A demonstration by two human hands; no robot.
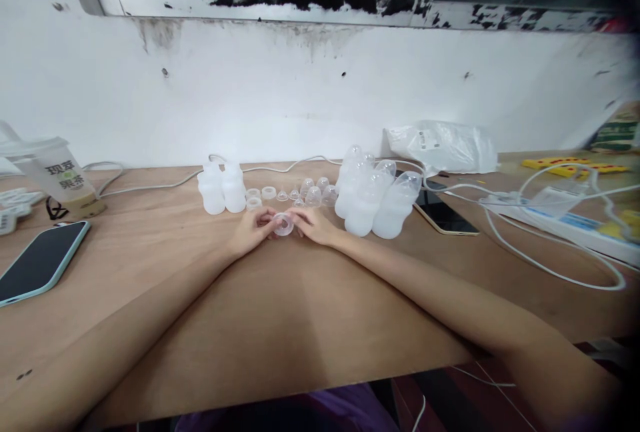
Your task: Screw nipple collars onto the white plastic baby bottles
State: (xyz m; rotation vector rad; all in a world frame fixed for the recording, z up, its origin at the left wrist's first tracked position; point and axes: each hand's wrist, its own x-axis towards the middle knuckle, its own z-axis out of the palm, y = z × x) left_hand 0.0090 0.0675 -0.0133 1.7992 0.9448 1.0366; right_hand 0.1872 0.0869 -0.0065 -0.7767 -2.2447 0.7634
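Note:
Between my two hands, low over the table, is a translucent ring (283, 224). My left hand (253, 227) pinches its left side, and my right hand (311, 222) has its fingers closed on the right side. Just beyond them lie loose clear rings (269, 193), small clear nipples (283, 195) and several clear domed caps (313, 196). Frosted bottles (233, 188) without caps stand to the left of these parts. A group of frosted bottles with clear domed caps (391, 209) stands to the right, near my right forearm.
On the wooden table (280, 325), a drink cup (65, 179) and a phone (43, 262) are at the left. Another phone (445, 211), a plastic bag (443, 147), looping white cables and a power strip (565, 222) lie at the right. A wall stands behind.

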